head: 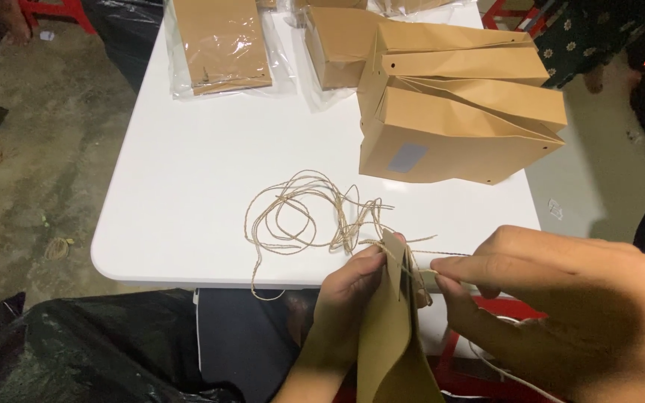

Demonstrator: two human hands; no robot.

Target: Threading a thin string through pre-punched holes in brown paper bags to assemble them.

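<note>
My left hand grips the top edge of a flat brown paper bag held upright in front of the table's near edge. My right hand pinches a thin piece of tan twine at the bag's top, next to the left fingers. A loose tangle of the same twine lies on the white table just beyond my hands, one strand hanging over the edge.
Several folded-open brown paper bags stand in a row at the table's back right. Flat bags in clear plastic wrap lie at the back. A black plastic sack sits on the concrete floor at lower left.
</note>
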